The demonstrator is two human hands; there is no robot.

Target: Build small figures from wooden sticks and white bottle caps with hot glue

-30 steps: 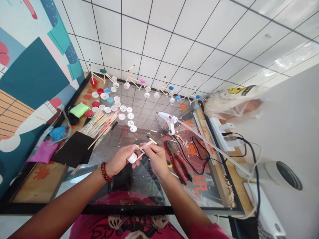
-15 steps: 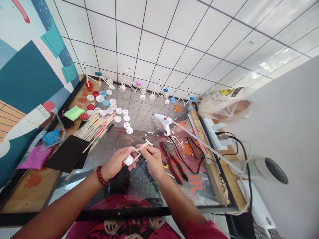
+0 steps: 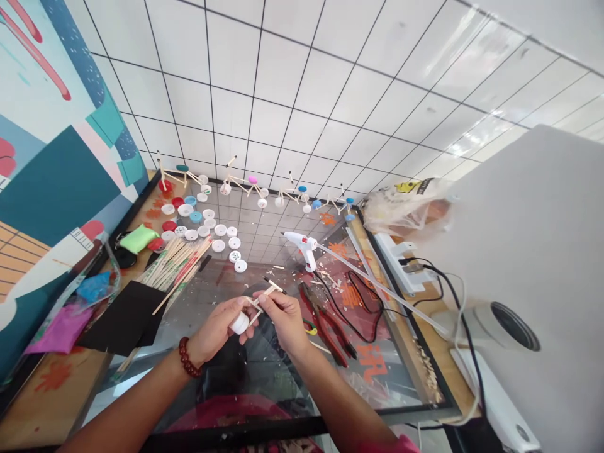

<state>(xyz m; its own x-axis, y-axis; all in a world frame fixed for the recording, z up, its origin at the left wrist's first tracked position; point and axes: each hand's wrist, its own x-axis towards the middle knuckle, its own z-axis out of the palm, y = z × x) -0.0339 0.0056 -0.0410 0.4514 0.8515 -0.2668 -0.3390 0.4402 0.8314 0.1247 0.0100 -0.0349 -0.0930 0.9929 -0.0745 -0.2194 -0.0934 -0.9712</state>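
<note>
Between both hands is a small model bicycle (image 3: 240,323) made of pale wooden sticks, with white bottle caps for wheels. A stick crosspiece (image 3: 275,286) with black tips projects from its far end. My left hand (image 3: 218,328) pinches the frame near the white caps, its fingers partly curled behind them. With thumb and fingers, my right hand (image 3: 284,319) grips the sticks close to the crosspiece. The joints under my fingertips are hidden. Beyond my hands, a white glue gun (image 3: 302,244) lies on the glass tabletop with a long glue stick in its back.
Several similar stick models (image 3: 245,182) line the back edge. Loose bottle caps (image 3: 219,245), a pile of sticks (image 3: 174,264) and black card (image 3: 123,318) lie on the left. Red-handled pliers (image 3: 325,321), a black cord (image 3: 377,308) and a power strip (image 3: 401,264) are on the right.
My view has tilted upward, so the table items sit lower in the picture. Both hands keep nearly the same hold on the model bicycle.
</note>
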